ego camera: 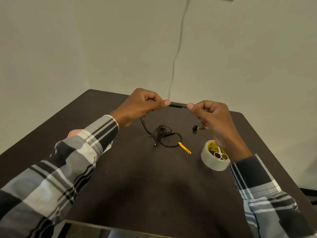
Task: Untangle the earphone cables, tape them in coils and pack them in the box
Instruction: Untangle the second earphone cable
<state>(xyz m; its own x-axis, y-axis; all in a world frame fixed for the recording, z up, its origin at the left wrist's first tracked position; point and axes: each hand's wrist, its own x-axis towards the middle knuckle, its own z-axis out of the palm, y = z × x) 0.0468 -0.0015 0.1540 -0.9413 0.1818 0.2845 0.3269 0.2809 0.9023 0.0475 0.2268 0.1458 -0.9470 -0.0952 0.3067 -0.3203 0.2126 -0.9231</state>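
My left hand [142, 104] and my right hand [212, 117] are raised over the dark table [137, 186], each pinching one end of a short black stretch of earphone cable [177, 105]. Cable runs down from my left hand to a tangled black earphone bundle [163, 134] lying on the table, with a yellow strap [185, 148] at its end. A black earbud [194, 128] hangs below my right hand. A roll of clear tape [211, 160] stands at the right, with small white-handled scissors [221, 155] lying on top of it.
A pink-edged object [74, 132] peeks out behind my left sleeve at the table's left side. A pale cord [176, 54] hangs down the wall behind the table. The table's near edge [103, 225] is at the bottom.
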